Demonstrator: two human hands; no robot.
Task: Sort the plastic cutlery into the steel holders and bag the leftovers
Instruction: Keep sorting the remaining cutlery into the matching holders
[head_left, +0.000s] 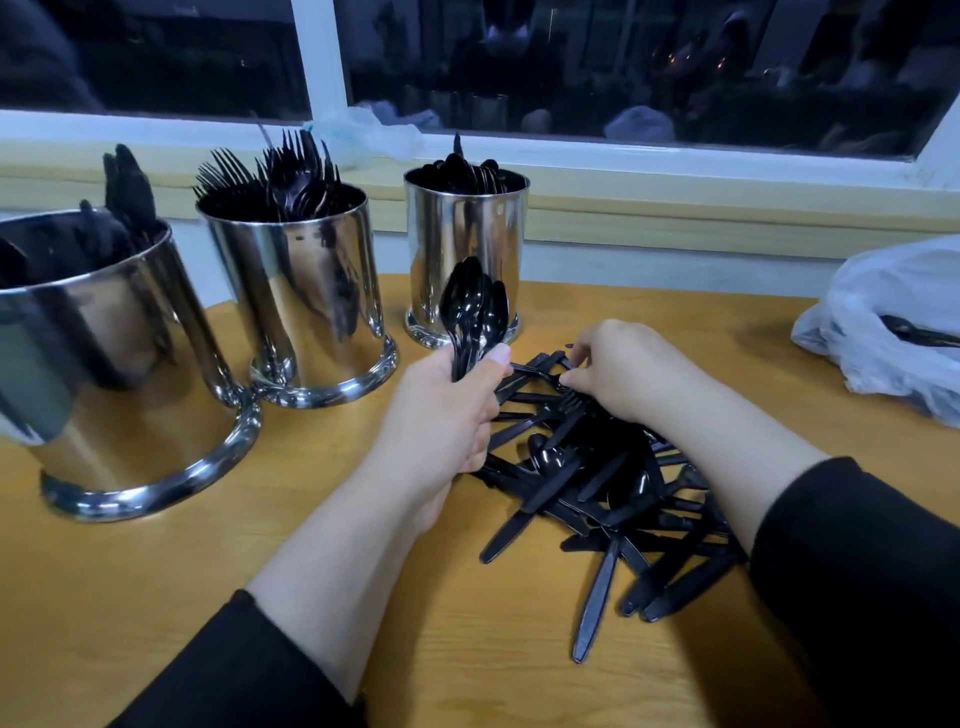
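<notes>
The left hand (452, 410) has its grip clamped on a bunch of spoons (474, 312), bowls up, long axis upright. The spoon holder (465, 254) stands just beyond them. The right hand (618, 371) pinches into the pile (597, 488) on the counter (156, 597).

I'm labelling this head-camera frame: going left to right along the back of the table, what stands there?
Knife holder → fork holder → spoon holder → white plastic bag at the far right edge.
</notes>
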